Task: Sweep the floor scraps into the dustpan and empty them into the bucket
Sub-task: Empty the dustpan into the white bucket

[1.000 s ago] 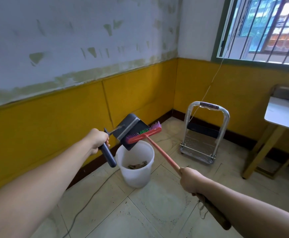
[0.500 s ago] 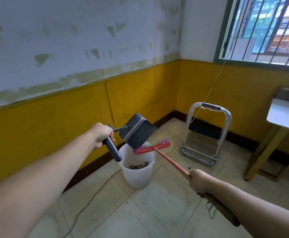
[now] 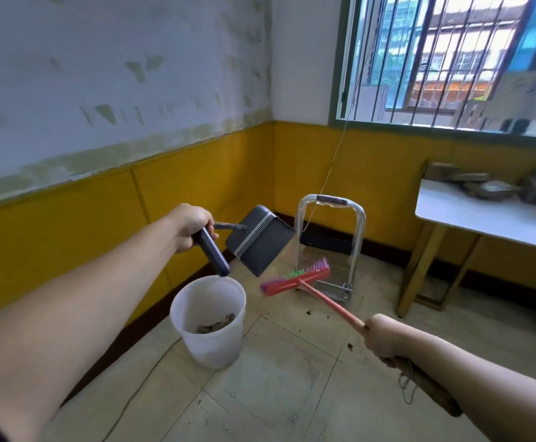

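My left hand grips the dark handle of a black dustpan, held in the air above and to the right of the white bucket. The pan is tipped with its lip pointing down. Brown scraps lie in the bottom of the bucket. My right hand grips the pink handle of a red broom, whose head hangs off the floor just right of the bucket, below the pan. A few dark scraps lie on the tiled floor near the broom.
The bucket stands by the yellow wall. A folded metal hand cart leans in the corner behind the broom. A white table with wooden legs stands at the right. A thin cable runs across the floor tiles.
The broom head has come away from the dustpan and dropped to the right of the bucket. The dustpan has risen a little and shifted right. The view has swung right.
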